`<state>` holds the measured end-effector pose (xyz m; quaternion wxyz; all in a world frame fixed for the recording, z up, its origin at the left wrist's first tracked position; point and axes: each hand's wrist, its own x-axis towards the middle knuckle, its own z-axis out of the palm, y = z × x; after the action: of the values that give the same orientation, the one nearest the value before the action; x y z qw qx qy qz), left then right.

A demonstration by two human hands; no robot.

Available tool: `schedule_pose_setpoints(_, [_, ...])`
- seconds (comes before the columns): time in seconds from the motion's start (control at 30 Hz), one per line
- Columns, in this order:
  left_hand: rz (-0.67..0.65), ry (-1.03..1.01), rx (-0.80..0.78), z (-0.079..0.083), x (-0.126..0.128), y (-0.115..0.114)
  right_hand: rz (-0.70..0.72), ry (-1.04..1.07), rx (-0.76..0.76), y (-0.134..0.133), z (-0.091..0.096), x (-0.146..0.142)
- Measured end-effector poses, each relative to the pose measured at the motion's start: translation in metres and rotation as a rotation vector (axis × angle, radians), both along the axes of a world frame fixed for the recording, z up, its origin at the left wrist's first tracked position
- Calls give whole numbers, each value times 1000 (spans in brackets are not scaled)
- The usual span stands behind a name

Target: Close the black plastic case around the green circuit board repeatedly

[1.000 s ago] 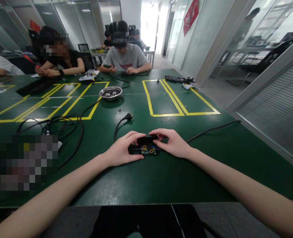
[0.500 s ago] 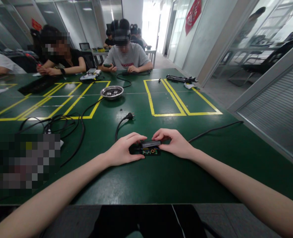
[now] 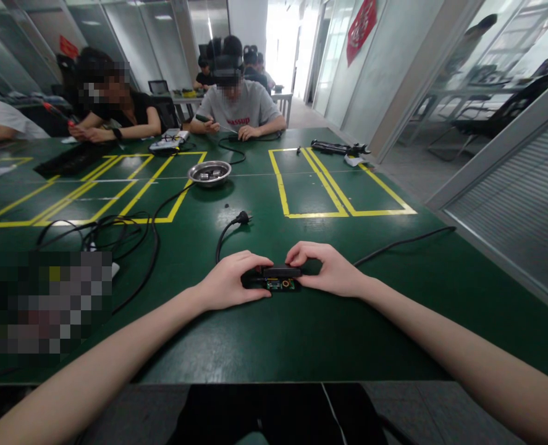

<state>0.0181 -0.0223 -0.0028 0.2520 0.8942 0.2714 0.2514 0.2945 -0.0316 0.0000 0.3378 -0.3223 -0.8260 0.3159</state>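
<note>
A small circuit board (image 3: 279, 284) with a copper-coloured ring sits in a dark casing on the green table. My left hand (image 3: 227, 281) is closed around the left end of this casing, thumb in front and fingers behind. Over the back side of the board a black cover (image 3: 282, 272) is tilted up, its dark face towards me. My right hand (image 3: 329, 269) pinches the cover's right end between thumb and fingers. The fingertips partly hide both ends of the pieces.
Beyond my hands lie a black power plug (image 3: 243, 217) and a metal bowl (image 3: 209, 173) holding small metal parts. Coiled black cables (image 3: 111, 230) are at left, and another cable (image 3: 403, 246) runs right. Co-workers sit across the green table (image 3: 301, 346).
The cover has turned in my right hand: its grey inner side showed before, and now a dark face does. My left hand has stayed nearly still on the casing.
</note>
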Motion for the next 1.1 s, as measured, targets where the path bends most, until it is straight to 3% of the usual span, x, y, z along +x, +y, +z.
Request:
schedule_pose_setpoints(0.3, [-18,-5,18,-4,1,1,82,-72,-136,-1,5,5])
schedule_pose_setpoints(0.63, [-70,-41,55,-3,3,2,130,-140,-23,-1,8,8])
schedule_pose_setpoints(0.93, [19,56,152,-6,5,-1,134,-240,68,-2,7,9])
schedule_pose_setpoints(1.1, [82,35,96,-6,7,-2,107,-343,193,-3,4,2])
